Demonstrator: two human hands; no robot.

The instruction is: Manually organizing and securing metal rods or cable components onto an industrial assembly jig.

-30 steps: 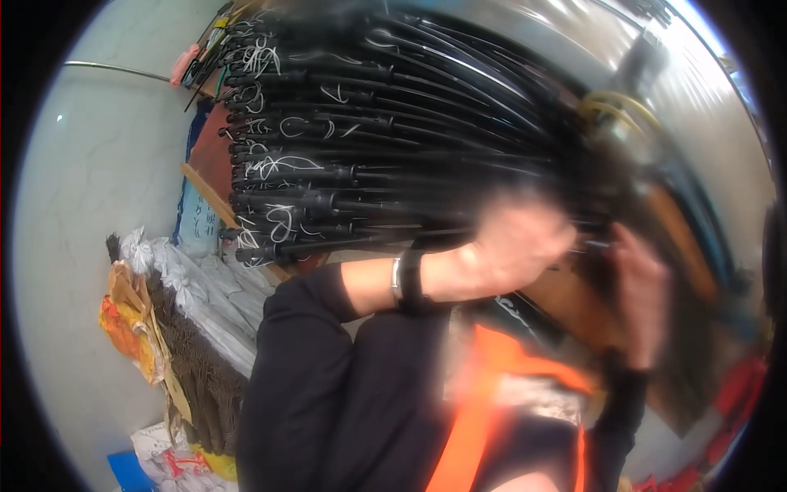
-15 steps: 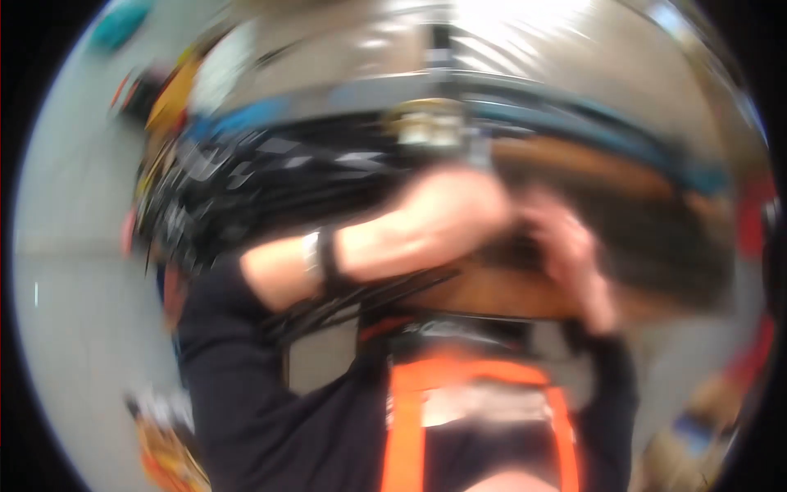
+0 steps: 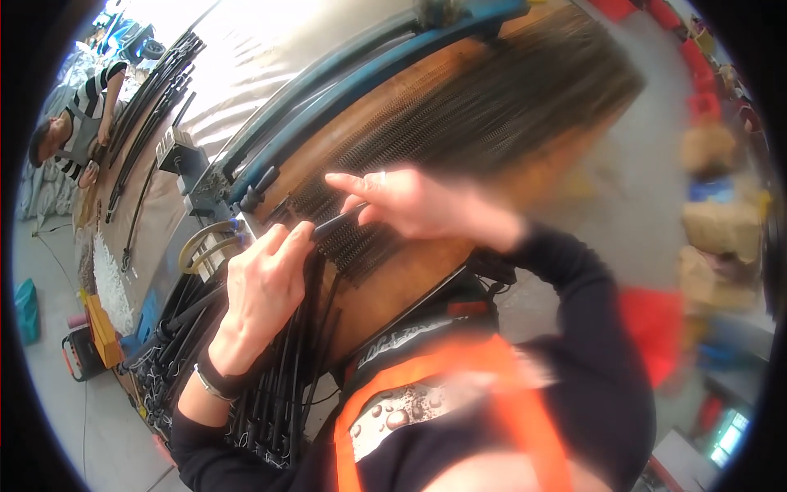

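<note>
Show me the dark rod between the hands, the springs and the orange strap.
Dark rod (image 3: 338, 220): head view, its bare middle.
Springs (image 3: 455, 127): head view, coils near centre.
Orange strap (image 3: 459, 357): head view, upper band.

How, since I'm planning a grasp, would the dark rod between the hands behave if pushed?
The dark rod is probably stiff, showing straight between the left hand and right hand. Being slim and seemingly round, it may roll when pushed.

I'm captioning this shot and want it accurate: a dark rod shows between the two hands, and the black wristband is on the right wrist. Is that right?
Not quite: the black wristband is at the left hand, as the head view shows. The dark rod does show between the two hands.
</note>
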